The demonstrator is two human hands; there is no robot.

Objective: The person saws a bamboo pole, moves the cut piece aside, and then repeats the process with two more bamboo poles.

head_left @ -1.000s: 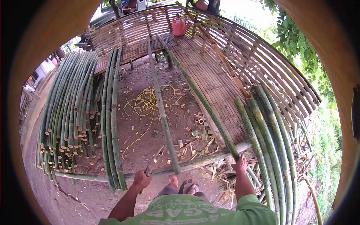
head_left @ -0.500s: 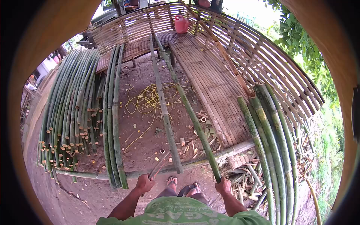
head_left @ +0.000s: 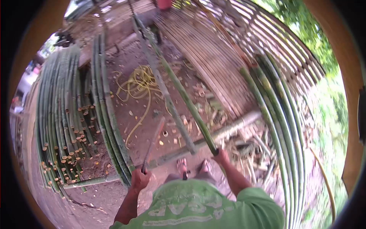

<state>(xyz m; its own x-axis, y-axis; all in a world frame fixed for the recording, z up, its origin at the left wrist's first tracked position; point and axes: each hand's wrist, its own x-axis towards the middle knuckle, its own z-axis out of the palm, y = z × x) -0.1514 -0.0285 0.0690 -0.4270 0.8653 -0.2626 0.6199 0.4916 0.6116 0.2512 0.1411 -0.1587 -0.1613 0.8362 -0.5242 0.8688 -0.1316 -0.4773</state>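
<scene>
My left hand (head_left: 141, 179) is closed around the handle of a long-bladed machete (head_left: 153, 142), its blade pointing up and away from me. In my right hand (head_left: 221, 157) I grip the near end of a green bamboo pole (head_left: 185, 97), which runs away to the bench area at the back. Just left of it lies a greyer bamboo pole (head_left: 167, 97), its near end resting by a crosswise pole (head_left: 171, 155) on the ground. A few green bamboo poles (head_left: 111, 114) lie side by side close to my left hand.
A big stack of cut bamboo (head_left: 61, 114) lies at the left. Yellow hose (head_left: 139, 82) is coiled on the dirt. A slatted bamboo bench (head_left: 202, 57) stands behind. More thick poles (head_left: 280, 126) lean at the right beside bamboo scraps (head_left: 251, 152). A red container (head_left: 164, 4) sits at the top.
The machete blade now points more steeply away from me. My right hand and its pole end have risen in the view, and the whole view has tilted and shifted.
</scene>
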